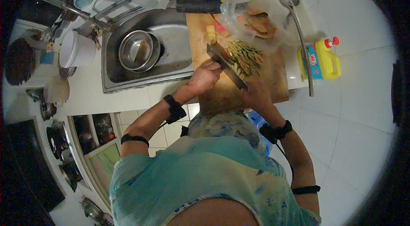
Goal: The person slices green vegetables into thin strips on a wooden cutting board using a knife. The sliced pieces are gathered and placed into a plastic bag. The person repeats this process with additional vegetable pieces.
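Gripping one knife (pixel 226 66) | right hand (pixel 256 94) | left hand (pixel 205 77) steadying vegetable strips (pixel 245 57)

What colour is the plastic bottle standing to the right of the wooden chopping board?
The plastic bottle is yellow with a red cap and a blue label, seen in the head view.

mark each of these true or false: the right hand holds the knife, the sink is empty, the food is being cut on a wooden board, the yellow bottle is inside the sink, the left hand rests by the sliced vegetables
1. The right hand holds the knife. True.
2. The sink is empty. False: metal bowls sit in it.
3. The cutting is done on a wooden cutting board. True.
4. The yellow bottle is inside the sink. False: it lies on the white counter, right of the board.
5. The left hand rests on the board beside the sliced vegetables. True.
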Available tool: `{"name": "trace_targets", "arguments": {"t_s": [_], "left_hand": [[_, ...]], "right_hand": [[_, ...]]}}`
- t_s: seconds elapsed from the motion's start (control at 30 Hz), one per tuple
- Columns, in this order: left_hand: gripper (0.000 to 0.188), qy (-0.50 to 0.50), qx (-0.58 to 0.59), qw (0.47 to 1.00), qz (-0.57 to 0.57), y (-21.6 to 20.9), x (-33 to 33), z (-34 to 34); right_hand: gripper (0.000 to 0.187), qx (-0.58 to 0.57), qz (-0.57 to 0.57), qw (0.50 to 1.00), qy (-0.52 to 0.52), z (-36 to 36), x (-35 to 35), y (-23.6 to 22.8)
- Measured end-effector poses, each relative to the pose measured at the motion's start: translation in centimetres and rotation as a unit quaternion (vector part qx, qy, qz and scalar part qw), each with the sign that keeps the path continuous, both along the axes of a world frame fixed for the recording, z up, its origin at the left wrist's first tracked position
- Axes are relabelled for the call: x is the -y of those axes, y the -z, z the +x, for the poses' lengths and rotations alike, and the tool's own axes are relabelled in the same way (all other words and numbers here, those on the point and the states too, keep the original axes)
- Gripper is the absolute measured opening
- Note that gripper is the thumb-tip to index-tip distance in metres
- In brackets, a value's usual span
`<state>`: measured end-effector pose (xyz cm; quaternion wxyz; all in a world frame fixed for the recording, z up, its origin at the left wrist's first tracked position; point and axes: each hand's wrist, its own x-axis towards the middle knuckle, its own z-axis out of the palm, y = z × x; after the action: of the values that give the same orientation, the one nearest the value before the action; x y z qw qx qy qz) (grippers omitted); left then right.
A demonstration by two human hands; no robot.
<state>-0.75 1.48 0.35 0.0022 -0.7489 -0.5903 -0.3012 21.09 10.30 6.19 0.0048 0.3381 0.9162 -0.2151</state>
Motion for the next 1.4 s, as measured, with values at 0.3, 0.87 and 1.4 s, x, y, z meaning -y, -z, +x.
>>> {"name": "trace_targets", "arguments": {"t_s": [0.3, 0.87, 1.4], "left_hand": [[0.032, 0.048, 0.011, 0.979, -0.196, -0.7, -0.4, -0.2], [0.028, -0.02, 0.019, 0.999, -0.037, -1.7, -7.6, -8.6], [0.034, -0.088, 0.023, 0.993, -0.08, -1.3, -0.3, -0.7]], "right_hand": [[0.027, -0.051, 0.069, 0.996, 0.03, 0.1, 0.8, 2.4], [0.026, 0.025, -0.071, 0.997, 0.017, 3.2, 2.3, -2.5], [0.025, -0.037, -0.011, 0.997, 0.065, 3.7, 0.0, -2.1]]}}
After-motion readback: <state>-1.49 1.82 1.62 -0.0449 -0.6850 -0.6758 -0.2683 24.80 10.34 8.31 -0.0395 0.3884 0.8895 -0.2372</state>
